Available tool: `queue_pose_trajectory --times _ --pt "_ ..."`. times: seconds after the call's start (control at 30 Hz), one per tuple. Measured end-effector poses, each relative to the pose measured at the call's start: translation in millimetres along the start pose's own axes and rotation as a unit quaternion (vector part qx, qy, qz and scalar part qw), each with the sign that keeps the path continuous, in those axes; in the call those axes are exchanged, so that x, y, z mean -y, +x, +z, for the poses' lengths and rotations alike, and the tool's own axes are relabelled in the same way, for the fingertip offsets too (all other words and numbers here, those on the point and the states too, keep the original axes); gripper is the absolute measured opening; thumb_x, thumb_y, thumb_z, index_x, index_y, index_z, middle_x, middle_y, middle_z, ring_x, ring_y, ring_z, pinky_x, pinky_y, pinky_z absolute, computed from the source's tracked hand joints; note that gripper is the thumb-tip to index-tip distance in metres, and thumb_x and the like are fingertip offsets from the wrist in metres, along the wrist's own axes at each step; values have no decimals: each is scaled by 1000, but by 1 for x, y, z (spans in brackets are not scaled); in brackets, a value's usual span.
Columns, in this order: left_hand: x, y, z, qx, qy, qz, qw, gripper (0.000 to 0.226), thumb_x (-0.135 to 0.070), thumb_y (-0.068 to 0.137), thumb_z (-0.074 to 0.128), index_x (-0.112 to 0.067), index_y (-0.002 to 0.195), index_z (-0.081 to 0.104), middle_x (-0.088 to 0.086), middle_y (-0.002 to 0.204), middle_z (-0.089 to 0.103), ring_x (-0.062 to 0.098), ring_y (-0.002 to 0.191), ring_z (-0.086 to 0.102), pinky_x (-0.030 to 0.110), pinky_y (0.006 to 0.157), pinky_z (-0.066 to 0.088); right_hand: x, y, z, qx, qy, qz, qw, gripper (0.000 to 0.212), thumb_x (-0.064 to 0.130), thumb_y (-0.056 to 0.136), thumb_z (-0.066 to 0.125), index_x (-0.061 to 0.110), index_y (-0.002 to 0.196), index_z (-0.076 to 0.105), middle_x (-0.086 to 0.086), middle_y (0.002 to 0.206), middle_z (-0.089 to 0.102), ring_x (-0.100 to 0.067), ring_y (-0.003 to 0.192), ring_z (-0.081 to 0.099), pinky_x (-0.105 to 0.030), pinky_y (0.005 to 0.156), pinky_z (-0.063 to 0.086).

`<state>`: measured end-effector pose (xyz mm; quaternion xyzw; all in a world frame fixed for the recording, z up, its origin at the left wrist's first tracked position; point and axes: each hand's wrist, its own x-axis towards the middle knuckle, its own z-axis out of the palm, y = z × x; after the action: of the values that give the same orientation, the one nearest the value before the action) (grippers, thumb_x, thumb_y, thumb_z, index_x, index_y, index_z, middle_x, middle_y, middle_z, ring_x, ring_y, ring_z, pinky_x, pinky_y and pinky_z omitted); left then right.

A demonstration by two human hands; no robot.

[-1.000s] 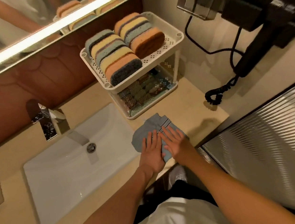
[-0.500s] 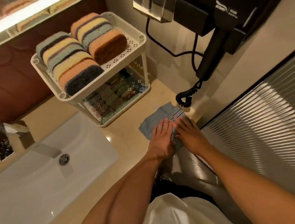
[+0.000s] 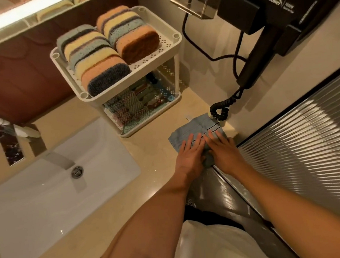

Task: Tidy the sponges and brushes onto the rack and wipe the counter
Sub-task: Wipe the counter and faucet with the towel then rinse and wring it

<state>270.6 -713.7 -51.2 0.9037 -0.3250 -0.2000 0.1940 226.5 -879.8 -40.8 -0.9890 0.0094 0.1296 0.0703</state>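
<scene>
Both hands press a blue cloth [image 3: 195, 126] flat on the right end of the counter [image 3: 156, 142]

The left hand [image 3: 189, 157] and right hand [image 3: 225, 155] lie side by side on the cloth's near half, fingers straight and spread, gripping nothing. The cloth's far corner lies just beside the coiled cord [image 3: 219, 108] of the wall hair dryer [image 3: 260, 46]. Far left of the cloth stands the white rack [image 3: 132, 78], its top tier holding two rows of sponges [image 3: 98, 59] on edge and its lower tier mesh scrubbers [image 3: 128, 107]. The sink [image 3: 47, 189] lies to the left
</scene>
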Motion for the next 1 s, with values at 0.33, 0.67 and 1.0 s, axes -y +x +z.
queue_pose_trajectory --times 0.33,0.67,1.0 --pt "57 -87 -13 15 31 -46 998 71 -42 107 39 -28 162 -4 -7 169 -13 24 155 -18 38 123 -11 101 -15 7 2 -4 -21 1000 71 20 87 75 22 150 44 -7 158 39 -37 138 42 -58 99 43" --pt "135 -209 -21 -32 -36 -127 991 59 -40 110 29 -29 162 4 -6 170 -5 26 157 -6 42 127 -4 233 -25 26 26 84 -108 990 49 24 101 54 21 149 44 -7 160 33 -36 135 36 -47 110 38" --pt "195 -313 -35 -79 -155 -202 964 70 -37 96 55 -34 160 25 -2 165 29 24 145 32 41 123 17 344 -42 44 0 36 -243 969 33 34 95 52 22 127 56 -2 122 61 -28 110 47 -38 89 38"
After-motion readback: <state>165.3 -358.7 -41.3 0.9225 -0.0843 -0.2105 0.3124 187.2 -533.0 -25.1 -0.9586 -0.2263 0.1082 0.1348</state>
